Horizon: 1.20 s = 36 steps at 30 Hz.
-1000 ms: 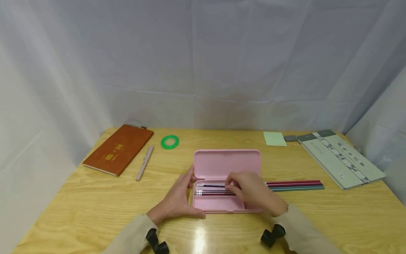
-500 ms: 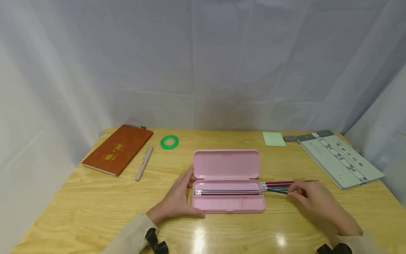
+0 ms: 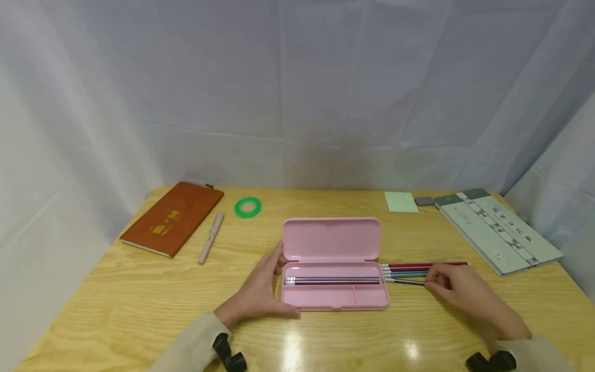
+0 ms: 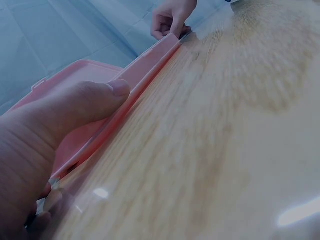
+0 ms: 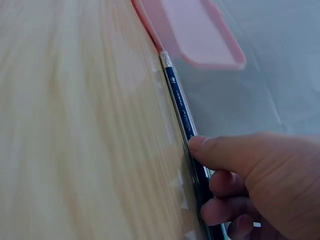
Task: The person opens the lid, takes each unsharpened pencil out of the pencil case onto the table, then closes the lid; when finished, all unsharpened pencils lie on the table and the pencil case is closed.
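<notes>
A pink pencil case [image 3: 321, 296] stands with its lid up, two pencils [image 3: 334, 283] lying in its long back compartment. My left hand [image 3: 255, 292] grips the case's left end, thumb along the front wall and fingers at the back corner; the left wrist view shows the thumb [image 4: 95, 102] on the wall. To the right of the case, my right hand [image 3: 465, 294] pinches a dark blue pencil [image 5: 180, 102] between thumb and fingers. This pencil lies low at the table, in front of several red and teal pencils [image 3: 404, 268]; the hand hides its far end.
At left lie a brown notebook [image 3: 172, 219], a pale pen [image 3: 211, 238] and a green tape roll [image 3: 248, 207]. Back right hold a light green sticky-note pad [image 3: 401, 202], a grey eraser-like block [image 3: 423, 201] and a pale green notebook [image 3: 499, 232]. Curtains surround the wooden table [image 3: 232, 341].
My right hand has moved right, from inside the case to the table beside the row of pencils, carrying the dark blue pencil out and lowering it. The left hand has stayed put.
</notes>
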### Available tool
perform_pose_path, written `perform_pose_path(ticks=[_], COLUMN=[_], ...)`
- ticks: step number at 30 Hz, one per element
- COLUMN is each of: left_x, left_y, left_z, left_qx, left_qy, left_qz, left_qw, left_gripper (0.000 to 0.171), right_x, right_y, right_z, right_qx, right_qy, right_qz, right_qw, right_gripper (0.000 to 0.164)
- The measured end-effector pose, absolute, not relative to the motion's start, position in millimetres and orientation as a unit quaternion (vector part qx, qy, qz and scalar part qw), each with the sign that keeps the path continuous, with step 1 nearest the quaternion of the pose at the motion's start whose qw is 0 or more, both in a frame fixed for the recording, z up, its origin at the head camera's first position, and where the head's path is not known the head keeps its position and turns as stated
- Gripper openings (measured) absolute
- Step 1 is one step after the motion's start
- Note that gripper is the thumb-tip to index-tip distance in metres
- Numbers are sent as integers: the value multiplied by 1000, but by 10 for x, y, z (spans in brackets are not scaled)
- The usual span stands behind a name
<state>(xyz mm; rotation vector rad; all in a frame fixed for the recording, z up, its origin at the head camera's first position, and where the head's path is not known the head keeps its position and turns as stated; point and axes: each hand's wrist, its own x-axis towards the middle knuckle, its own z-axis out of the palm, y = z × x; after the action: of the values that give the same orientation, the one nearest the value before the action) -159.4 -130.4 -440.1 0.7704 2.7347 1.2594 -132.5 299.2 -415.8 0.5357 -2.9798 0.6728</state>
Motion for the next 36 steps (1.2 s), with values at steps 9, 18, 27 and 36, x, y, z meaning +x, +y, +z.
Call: perform_pose_path(ticks=[9, 18, 27, 36], left_x=[-1597, -1593, -1593, -1595], left_y=[-1316, -1308, -1326, -1308], left_z=[-4405, -4402, -4395, -4411], left_qx=[249, 253, 243, 248], left_qy=[879, 879, 882, 878], left_qz=[406, 404, 403, 408], left_qw=[12, 19, 18, 14], left_gripper=[147, 146, 147, 146], right_x=[-1482, -1574, -1705, -1734], right_y=[2527, 2013, 1686, 1455], right_z=[-4079, -4073, -4028, -3940], right_qx=[235, 302, 320, 300], right_qy=[-937, -926, -931, -944], right_qz=[258, 225, 173, 134], right_qw=[20, 21, -2, -34], right_gripper=[15, 6, 4, 13])
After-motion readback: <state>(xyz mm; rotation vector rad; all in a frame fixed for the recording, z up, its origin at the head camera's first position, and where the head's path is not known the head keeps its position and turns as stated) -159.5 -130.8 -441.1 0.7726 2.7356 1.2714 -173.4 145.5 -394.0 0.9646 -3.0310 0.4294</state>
